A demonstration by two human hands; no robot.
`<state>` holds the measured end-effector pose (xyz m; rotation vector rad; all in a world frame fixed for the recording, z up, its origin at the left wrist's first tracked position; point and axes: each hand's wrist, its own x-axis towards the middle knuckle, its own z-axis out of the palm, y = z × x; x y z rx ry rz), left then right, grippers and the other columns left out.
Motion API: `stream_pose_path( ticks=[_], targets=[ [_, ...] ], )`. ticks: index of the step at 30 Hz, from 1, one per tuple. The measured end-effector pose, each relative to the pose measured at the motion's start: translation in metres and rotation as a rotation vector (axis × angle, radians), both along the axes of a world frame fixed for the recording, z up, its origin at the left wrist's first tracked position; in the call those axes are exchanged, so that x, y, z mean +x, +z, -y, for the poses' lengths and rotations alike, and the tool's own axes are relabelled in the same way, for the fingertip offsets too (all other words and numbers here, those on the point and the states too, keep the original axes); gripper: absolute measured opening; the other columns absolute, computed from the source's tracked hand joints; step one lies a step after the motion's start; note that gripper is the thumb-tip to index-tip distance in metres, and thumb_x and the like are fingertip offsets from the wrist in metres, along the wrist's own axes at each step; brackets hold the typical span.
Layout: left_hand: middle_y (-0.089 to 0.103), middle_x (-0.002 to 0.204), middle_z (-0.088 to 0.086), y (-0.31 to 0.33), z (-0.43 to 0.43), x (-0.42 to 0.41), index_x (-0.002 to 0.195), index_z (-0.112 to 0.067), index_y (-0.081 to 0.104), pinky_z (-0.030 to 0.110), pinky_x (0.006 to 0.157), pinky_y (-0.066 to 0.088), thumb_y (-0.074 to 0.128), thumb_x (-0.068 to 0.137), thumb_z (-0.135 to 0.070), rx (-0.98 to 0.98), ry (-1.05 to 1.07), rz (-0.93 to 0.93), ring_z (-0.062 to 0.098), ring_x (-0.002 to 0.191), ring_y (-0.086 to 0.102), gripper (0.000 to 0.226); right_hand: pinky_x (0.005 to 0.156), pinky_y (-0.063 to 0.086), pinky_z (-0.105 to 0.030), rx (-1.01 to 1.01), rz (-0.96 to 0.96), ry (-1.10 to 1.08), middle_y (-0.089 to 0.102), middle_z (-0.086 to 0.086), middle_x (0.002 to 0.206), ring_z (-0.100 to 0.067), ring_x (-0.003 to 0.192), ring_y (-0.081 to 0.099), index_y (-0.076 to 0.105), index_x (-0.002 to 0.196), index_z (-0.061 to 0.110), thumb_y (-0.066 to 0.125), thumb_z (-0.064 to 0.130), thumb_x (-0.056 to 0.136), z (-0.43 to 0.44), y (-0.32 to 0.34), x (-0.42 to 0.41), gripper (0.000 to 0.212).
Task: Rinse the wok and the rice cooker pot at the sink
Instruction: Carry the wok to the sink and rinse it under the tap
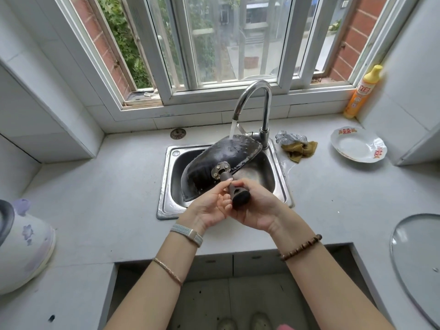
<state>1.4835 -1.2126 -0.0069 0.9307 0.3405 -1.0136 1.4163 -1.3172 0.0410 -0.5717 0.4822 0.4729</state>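
A black wok (pixel 221 158) stands tilted on its side in the steel sink (pixel 166 186), its dark outer bottom facing me. Water runs from the curved tap (pixel 259 103) onto its upper rim. The wok's brown handle (pixel 235 191) points toward me. My right hand (pixel 259 210) grips the handle's end from the right. My left hand (pixel 212 206) pinches the handle from the left with thumb and fingertips. A white rice cooker (pixel 21 246) with purple flowers sits on the counter at the far left; its pot is hidden from view.
A scouring pad and yellow cloth (pixel 297 146) lie right of the tap. Farther right are a white plate (pixel 357 148) and an orange detergent bottle (pixel 360 94). A glass lid (pixel 419 263) lies at the right edge. A drain strainer (pixel 178 133) sits behind the sink.
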Motion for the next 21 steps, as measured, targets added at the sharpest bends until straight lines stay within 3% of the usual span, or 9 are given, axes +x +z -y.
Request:
stream_pose_path(
  ticks=[5, 9, 13, 18, 21],
  targets=[
    [0.042, 0.040, -0.007, -0.012, -0.003, -0.027, 0.051, -0.009, 0.062, 0.011, 0.030, 0.036, 0.057, 0.094, -0.021, -0.018, 0.002, -0.039, 0.003, 0.029, 0.042, 0.046, 0.053, 0.055, -0.024, 0.052, -0.076, 0.014, 0.050, -0.010, 0.077, -0.017, 0.058, 0.056, 0.053, 0.086, 0.000, 0.042, 0.011, 0.091, 0.005, -0.014, -0.024, 0.016],
    [0.046, 0.048, -0.005, -0.016, -0.001, -0.044, 0.093, -0.004, 0.062, 0.012, 0.033, 0.040, 0.063, 0.090, -0.023, 0.022, -0.037, -0.027, 0.004, 0.031, 0.043, 0.019, 0.053, 0.054, -0.022, 0.002, -0.092, 0.020, 0.049, -0.010, 0.076, -0.015, 0.062, 0.052, 0.050, 0.090, 0.001, 0.042, 0.007, 0.091, 0.006, -0.024, -0.037, 0.010],
    [0.047, 0.047, -0.005, -0.025, -0.001, -0.056, 0.106, -0.007, 0.060, 0.013, 0.031, 0.040, 0.064, 0.090, -0.024, 0.111, -0.056, 0.018, 0.003, 0.030, 0.044, 0.024, 0.051, 0.052, -0.019, -0.041, -0.129, 0.061, 0.051, -0.009, 0.070, -0.013, 0.055, 0.053, 0.050, 0.084, 0.003, 0.041, 0.003, 0.090, 0.004, -0.034, -0.046, 0.011],
    [0.055, 0.051, -0.003, -0.035, -0.013, -0.073, 0.098, -0.008, 0.068, 0.014, 0.032, 0.040, 0.059, 0.094, -0.023, 0.135, -0.170, 0.039, 0.003, 0.032, 0.042, 0.018, 0.044, 0.048, -0.017, -0.109, -0.214, 0.153, 0.048, -0.005, 0.061, -0.010, 0.043, 0.051, 0.049, 0.073, 0.005, 0.039, 0.001, 0.092, -0.006, -0.045, -0.063, 0.022],
    [0.070, 0.078, 0.004, -0.045, -0.023, -0.086, 0.098, -0.004, 0.067, 0.014, 0.041, 0.046, 0.060, 0.093, -0.020, 0.131, -0.188, 0.061, 0.007, 0.045, 0.050, 0.018, 0.044, 0.045, -0.017, -0.149, -0.241, 0.206, 0.046, -0.003, 0.059, -0.008, 0.043, 0.048, 0.048, 0.074, 0.008, 0.042, 0.003, 0.093, -0.016, -0.057, -0.075, 0.021]
  ],
)
